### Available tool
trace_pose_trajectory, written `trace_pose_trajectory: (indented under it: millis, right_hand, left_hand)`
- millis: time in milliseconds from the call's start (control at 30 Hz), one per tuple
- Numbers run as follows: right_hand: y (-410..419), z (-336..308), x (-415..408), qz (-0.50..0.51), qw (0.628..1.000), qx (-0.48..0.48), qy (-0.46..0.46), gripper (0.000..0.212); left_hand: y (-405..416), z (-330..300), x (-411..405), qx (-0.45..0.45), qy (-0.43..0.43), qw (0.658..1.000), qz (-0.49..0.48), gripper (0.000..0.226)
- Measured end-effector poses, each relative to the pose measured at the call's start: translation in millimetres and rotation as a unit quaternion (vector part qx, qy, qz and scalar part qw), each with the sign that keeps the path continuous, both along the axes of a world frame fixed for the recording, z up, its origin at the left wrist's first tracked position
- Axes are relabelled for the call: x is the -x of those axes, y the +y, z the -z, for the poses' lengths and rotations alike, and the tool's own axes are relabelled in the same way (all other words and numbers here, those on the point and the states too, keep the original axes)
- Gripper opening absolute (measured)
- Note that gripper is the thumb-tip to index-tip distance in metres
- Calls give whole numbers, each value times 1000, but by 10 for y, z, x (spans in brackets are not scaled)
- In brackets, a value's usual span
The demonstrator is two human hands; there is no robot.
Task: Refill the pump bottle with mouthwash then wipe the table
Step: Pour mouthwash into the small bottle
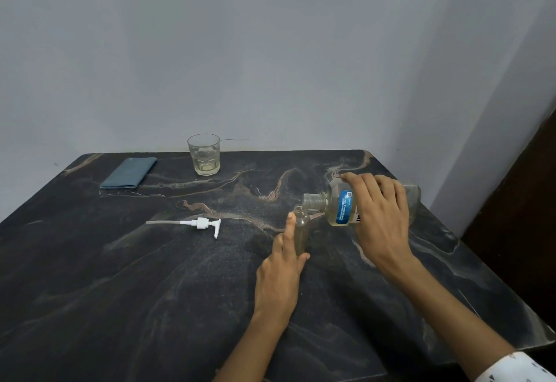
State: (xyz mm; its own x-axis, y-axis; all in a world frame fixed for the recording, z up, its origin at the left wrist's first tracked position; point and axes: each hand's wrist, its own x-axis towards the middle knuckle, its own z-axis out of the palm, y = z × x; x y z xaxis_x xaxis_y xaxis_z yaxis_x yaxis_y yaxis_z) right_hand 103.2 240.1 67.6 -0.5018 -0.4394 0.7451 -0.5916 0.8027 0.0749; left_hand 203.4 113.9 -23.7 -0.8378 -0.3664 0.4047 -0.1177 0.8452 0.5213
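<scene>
I steady the small clear pump bottle (301, 232) upright with my left hand (281, 273), fingers wrapped round it. My right hand (380, 216) grips the large clear mouthwash bottle (340, 207), tipped so its mouth meets the opening. The white pump head (202, 224) lies left of it; the folded blue cloth (129, 172) waits farther left for wiping.

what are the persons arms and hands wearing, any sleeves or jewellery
The left hand and its forearm are bare, with no sleeve in view. The right hand is bare too; a white cuff with small dark markings shows at the forearm. No rings, watch or gloves are visible.
</scene>
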Motion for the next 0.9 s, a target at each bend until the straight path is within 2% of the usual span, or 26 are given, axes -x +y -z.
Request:
trace_pose_trajectory:
  millis: [900]
  right_hand:
    - [1,-12,-24,-6,1000,7,-9,84]
  left_hand:
    - [4,-18,-9,-4,-1,1000,2,95]
